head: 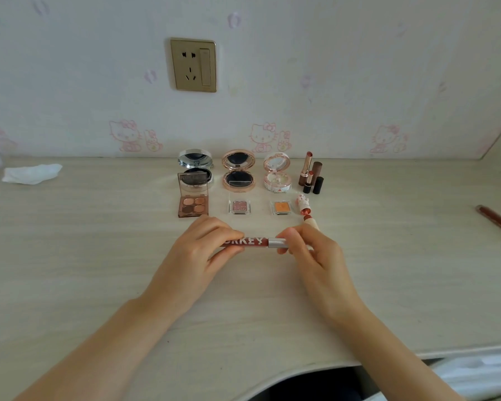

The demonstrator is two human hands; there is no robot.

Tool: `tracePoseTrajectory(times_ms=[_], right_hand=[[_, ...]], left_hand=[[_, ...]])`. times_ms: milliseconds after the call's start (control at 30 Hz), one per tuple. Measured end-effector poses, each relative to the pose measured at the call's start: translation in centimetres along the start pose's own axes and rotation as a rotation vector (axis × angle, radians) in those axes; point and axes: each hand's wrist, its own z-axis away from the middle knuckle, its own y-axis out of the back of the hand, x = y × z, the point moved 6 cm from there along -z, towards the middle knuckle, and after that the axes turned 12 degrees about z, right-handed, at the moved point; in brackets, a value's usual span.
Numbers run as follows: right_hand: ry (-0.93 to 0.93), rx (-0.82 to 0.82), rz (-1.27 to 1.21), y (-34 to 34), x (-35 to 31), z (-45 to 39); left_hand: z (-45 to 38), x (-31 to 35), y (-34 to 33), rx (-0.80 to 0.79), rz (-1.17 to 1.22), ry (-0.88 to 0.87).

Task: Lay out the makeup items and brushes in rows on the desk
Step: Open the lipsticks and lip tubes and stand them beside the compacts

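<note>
Both hands are on the lip tube (253, 242) now, dead centre of the bench (99, 256): left hand (198, 247) pinching the dark red barrel, right hand (307, 250) clamped on the silver cap end, the tube lying level between them just above the surface. I judge we're well along. At twelve o'clock from the tube the back row is set: silver compact (195, 163), rose-gold compact (238, 169), pink compact (277, 172), all open, then the lipsticks (311, 176) standing at one o'clock. The second row reads four-pan palette (193, 199) at eleven, pink pan (239, 206), orange pan (281, 207), and a small lipstick (305, 211) lying uncapped beside it. Left to do, as I see it: place this tube, probably starting a third row, and fetch the brown pencil (496, 221) stranded far out at three o'clock. A tissue (32, 173) sits at ten. I see no brushes. Writing: white capitals on the barrel show "ORKEY", the start hidden under my left fingers; the small labels elsewhere are too tiny to read.
</note>
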Motion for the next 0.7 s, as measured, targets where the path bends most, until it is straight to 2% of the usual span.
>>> tracePoseTrajectory(times_ms=[200, 367, 533, 700], right_hand=[[0.138, 0.019, 0.098, 0.08, -0.78, -0.02], [0.027, -0.014, -0.021, -0.34, -0.16, 0.02], [0.095, -0.038, 0.056, -0.49, -0.51, 0.13], [0.035, -0.031, -0.034, -0.33, -0.34, 0.21]], left_hand=[[-0.01, 0.01, 0.40, 0.023, -0.005, 0.008], [-0.05, 0.23, 0.05, 0.014, 0.005, -0.002], [-0.05, 0.12, 0.27, 0.023, 0.010, 0.010], [-0.05, 0.20, 0.22, 0.017, 0.021, 0.014]])
